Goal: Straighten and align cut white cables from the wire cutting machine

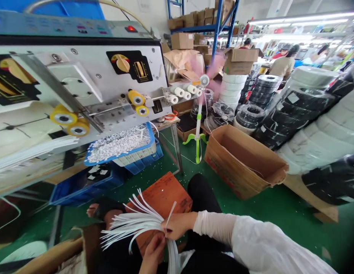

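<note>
A fanned bundle of white cables (137, 224) lies over my lap, loose ends spreading to the left and the other end hanging down towards me. My right hand (179, 225) is closed at the bundle's near side, gripping a thin white tie (173, 208) whose free end sticks up past the fingers. Close below it, my left hand (154, 247) pinches at the same spot where the tie crosses the cables. The fingertips of both hands nearly meet, and the part of the tie between them is mostly hidden.
An orange-brown wooden stool (171, 190) stands before my knees. At left is a cable-cutting machine (108, 76) above a blue bin of white scraps (122, 146). Right of centre are an open cardboard box (239, 163), a pink fan (203, 80) and stacked cable coils (296, 110). People sit farther back.
</note>
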### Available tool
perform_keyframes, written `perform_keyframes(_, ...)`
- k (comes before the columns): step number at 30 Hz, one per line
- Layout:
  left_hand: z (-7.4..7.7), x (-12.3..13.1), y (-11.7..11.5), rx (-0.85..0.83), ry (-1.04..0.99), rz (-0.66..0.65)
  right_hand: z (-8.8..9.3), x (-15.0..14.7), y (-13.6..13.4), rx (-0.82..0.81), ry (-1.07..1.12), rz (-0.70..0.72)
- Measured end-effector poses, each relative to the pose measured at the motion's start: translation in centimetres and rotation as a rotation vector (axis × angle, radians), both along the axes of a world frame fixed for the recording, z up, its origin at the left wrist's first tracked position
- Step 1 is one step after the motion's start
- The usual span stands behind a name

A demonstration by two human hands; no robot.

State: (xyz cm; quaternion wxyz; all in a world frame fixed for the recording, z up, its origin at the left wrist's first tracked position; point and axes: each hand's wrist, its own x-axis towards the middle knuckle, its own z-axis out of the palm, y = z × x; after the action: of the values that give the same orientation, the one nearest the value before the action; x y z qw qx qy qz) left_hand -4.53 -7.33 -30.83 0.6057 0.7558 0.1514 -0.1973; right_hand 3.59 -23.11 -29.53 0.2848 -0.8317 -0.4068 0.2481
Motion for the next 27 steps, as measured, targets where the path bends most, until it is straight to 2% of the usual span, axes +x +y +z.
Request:
perform_keyframes(2, 0.1, -0.4, -0.5, -0.016, 0.053, 0.057, -0.5, -0.9, 0.2, 0.019, -0.104, -0.039)
perform_keyframes(4, 0.3, -0.9, -1.1, 0.044, 0.010, 0.094, -1.4, -1.8, 0.3, 0.077, -0.129, -0.140)
perform_keyframes(7, 0.3, -1.5, -1.6, 0.132, -0.064, 0.121, -2.9, -2.9, 0.0, 0.237, -0.041, -0.281)
perform_keyframes(9, 0.1, -1.5, -1.4, 0.139, -0.102, 0.117, -3.5, -3.2, -0.4, 0.383, 0.026, -0.308)
perform_keyframes(11, -0.4, -1.1, -0.9, 0.128, -0.155, 0.059, -3.5, -3.2, -0.7, 0.472, 0.057, -0.284)
perform_keyframes(14, -0.7, 0.0, -0.2, 0.168, -0.218, -0.059, -2.9, -2.8, -0.6, 0.431, 0.022, -0.197)
perform_keyframes(17, 0.0, 1.0, 0.1, 0.299, -0.183, -0.163, -2.5, -2.2, -0.2, 0.369, -0.014, -0.122)
perform_keyframes(19, 0.9, 1.3, 0.2, 0.401, -0.162, -0.262, -2.5, -1.9, 0.0, 0.387, 0.006, -0.117)
perform_keyframes(23, 2.2, 0.8, 1.1, 0.597, -0.188, -0.421, -2.5, -1.6, -1.1, 0.520, 0.116, -0.222)
perform_keyframes(25, 2.3, 0.0, 2.0, 0.657, -0.165, -0.414, -2.4, -1.9, -2.0, 0.619, 0.179, -0.335)
perform_keyframes(27, 2.0, -1.0, 2.8, 0.677, -0.151, -0.388, -2.3, -2.3, -2.7, 0.692, 0.345, -0.429)
